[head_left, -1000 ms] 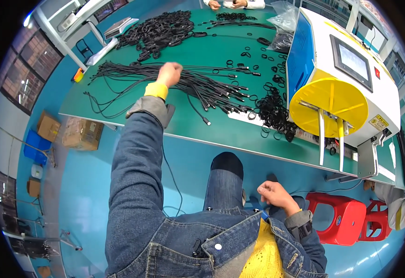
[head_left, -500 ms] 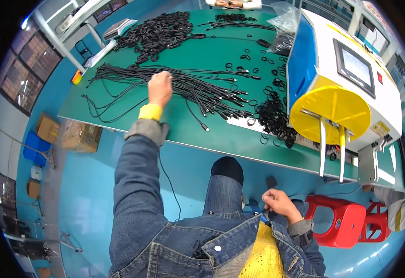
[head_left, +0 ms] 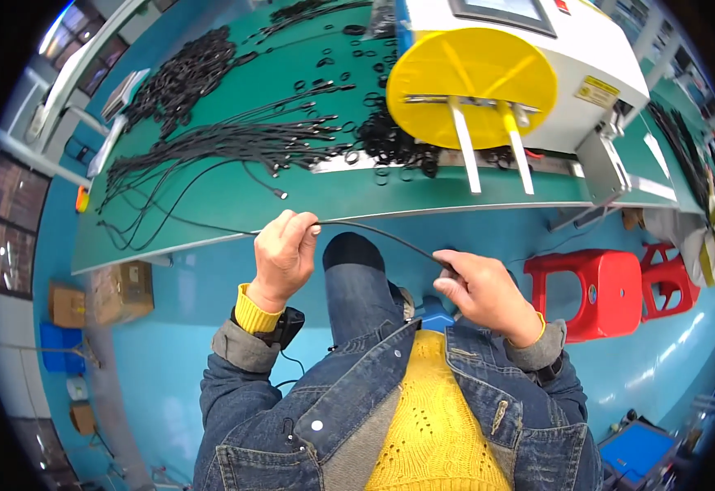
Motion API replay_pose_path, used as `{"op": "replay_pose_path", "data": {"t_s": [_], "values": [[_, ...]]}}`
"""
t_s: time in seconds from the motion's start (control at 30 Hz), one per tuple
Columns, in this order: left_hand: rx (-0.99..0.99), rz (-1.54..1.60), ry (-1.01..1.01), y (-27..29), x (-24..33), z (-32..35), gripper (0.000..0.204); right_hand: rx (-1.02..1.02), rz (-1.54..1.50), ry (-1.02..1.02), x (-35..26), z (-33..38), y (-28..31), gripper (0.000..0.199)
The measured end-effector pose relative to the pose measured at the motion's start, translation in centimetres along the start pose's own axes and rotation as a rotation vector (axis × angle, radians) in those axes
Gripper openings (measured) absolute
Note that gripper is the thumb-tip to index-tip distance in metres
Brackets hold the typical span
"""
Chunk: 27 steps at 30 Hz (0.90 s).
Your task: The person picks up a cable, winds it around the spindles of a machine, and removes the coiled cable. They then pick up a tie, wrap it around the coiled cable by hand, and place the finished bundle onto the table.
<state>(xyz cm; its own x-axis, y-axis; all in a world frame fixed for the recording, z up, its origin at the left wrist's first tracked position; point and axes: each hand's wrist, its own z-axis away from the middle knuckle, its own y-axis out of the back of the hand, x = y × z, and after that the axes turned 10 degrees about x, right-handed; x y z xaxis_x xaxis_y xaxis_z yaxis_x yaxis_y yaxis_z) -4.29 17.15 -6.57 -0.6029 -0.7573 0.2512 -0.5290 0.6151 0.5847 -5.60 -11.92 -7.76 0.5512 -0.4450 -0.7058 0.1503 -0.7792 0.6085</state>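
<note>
While a person in a denim jacket and yellow knitted sweater sits at a green worktable (head_left: 235,204), both hands hold one thin black cable (head_left: 378,231) in front of the body, just near of the table's edge. Left hand (head_left: 282,255) is closed, pinching the cable between thumb and fingertips. Right hand (head_left: 484,293) is also closed around the same cable, lower and further right, above the lap. Between the two hands the cable runs in a shallow arc, passing over the person's dark shoe (head_left: 353,250). From the left hand it trails left and up onto the table.

On the table, far from the hands, lies a spread bundle of similar black cables (head_left: 227,143), their ends pointing right. A heap of small black rings (head_left: 394,139) sits to the right of the bundle, and a larger dark pile (head_left: 182,78) lies at the far left.

At the far right of the table stands a white machine with a round yellow disc (head_left: 472,78) facing the person. Below it, on the blue floor, is a red plastic stool (head_left: 599,286). Cardboard boxes (head_left: 120,290) sit under the table at the left.
</note>
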Motion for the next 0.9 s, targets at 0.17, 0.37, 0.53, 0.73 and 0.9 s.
{"op": "replay_pose_path", "data": {"t_s": [0.17,0.37,0.53,0.73,0.9], "values": [[-0.129,0.287,0.165,-2.1,4.9,-2.6,0.014,0.223,0.315,0.042,0.3,2.5,2.6,0.037],[0.036,0.404,-0.040,-5.0,10.3,-9.3,0.013,0.823,0.699,0.319,-1.0,-1.9,8.2,0.027],[0.100,0.368,0.054,-9.5,7.8,-12.1,0.010,0.934,0.419,0.170,4.1,-5.6,6.8,0.018],[0.134,0.382,0.138,-11.1,6.4,-13.4,0.007,1.015,0.403,0.101,6.3,-8.8,5.7,0.010],[0.121,0.402,0.162,-11.6,6.0,-13.7,0.007,1.004,0.413,-0.012,7.3,-9.4,5.5,0.011]]}}
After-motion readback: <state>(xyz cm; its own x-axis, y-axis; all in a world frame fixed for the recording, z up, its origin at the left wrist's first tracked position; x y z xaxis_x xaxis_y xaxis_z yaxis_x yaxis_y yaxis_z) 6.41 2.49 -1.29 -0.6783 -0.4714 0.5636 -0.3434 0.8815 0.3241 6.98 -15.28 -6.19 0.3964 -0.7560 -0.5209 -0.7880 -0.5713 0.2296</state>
